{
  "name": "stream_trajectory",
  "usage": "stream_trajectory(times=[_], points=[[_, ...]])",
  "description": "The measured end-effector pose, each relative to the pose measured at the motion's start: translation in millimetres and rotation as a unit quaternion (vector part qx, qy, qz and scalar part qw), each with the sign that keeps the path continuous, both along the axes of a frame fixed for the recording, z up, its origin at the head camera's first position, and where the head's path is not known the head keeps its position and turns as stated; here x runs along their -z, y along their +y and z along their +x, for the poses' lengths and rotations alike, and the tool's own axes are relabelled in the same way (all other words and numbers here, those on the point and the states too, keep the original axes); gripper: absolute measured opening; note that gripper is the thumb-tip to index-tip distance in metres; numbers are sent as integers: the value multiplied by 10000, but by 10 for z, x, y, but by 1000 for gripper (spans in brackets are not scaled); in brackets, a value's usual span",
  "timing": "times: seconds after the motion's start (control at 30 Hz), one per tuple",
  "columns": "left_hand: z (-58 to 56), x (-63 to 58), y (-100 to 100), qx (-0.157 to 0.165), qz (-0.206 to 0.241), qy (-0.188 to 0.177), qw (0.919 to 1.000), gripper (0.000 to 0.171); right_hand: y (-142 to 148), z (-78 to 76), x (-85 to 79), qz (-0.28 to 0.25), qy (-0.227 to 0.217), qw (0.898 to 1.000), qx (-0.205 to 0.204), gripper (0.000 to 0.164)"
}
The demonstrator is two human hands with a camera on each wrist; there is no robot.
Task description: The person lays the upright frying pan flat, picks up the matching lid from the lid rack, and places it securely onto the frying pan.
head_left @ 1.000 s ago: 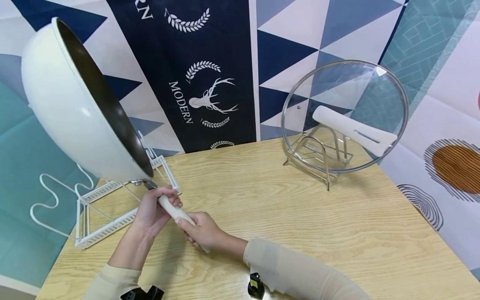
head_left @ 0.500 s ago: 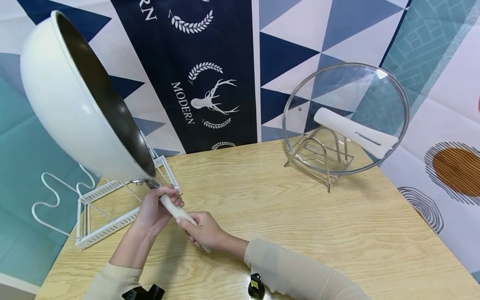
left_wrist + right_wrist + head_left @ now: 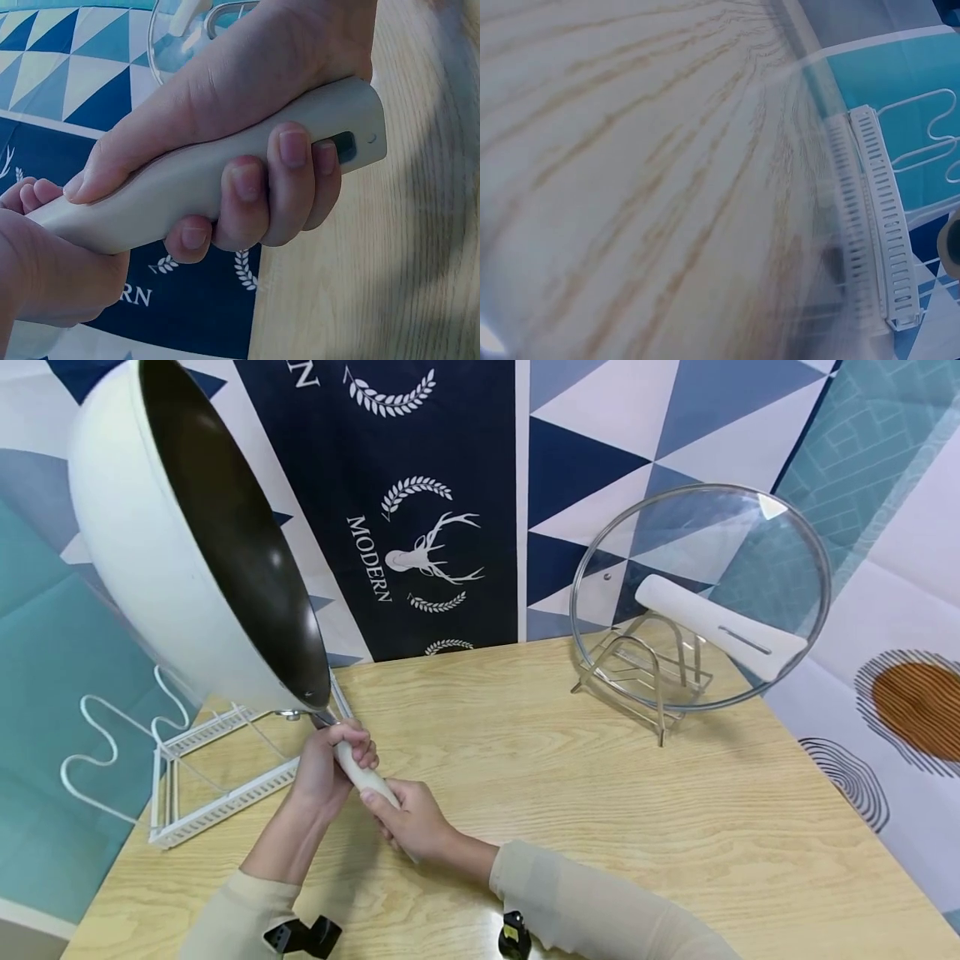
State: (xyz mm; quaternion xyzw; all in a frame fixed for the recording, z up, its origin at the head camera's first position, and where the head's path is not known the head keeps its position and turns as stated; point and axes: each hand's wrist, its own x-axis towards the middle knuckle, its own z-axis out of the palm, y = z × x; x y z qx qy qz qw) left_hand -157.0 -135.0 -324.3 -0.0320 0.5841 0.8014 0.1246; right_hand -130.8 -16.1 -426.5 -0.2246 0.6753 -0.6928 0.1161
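Note:
A large white wok (image 3: 150, 543) with a dark inside (image 3: 232, 535) is held up on its side at the left in the head view, its opening facing right. My left hand (image 3: 333, 768) grips its cream handle (image 3: 354, 766) close to the bowl. Just behind it, my right hand (image 3: 412, 820) grips the handle nearer its end. The left wrist view shows the right hand's fingers (image 3: 289, 161) curled under the handle (image 3: 172, 187) and its thumb along the top. Below and behind the wok stands a white rack (image 3: 225, 806) with wavy wire loops, partly hidden.
On the right of the wooden table (image 3: 487, 735), a glass lid (image 3: 675, 535) with a white handle (image 3: 720, 627) leans in a metal wire stand (image 3: 637, 672). Patterned walls rise behind and beside the table. The right wrist view shows the rack's slotted side (image 3: 889, 217).
The wok has shifted right and slightly up in the head view, turning so more of its dark inside shows. My left hand moved right with it; both hands keep their grip.

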Motion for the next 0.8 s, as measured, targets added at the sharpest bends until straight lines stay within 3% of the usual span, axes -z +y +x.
stream_trajectory(times=[0.2, 0.33, 0.47, 0.8], points=[[-32, 19, 60, 292, 79, 42, 9995, 41, 31, 35, 22, -95, -70, 9992, 370, 37], [-43, 35, 109, 442, 75, 53, 9990, 39, 84, 58, 20, -109, 176, 9983, 552, 33], [-80, 40, 173, 441, 122, 154, 9988, 39, 128, 54, 4, -166, 297, 9967, 740, 31], [-151, 89, 274, 500, 239, 232, 9982, 37, 130, 72, 24, -169, 53, 9955, 931, 35]])
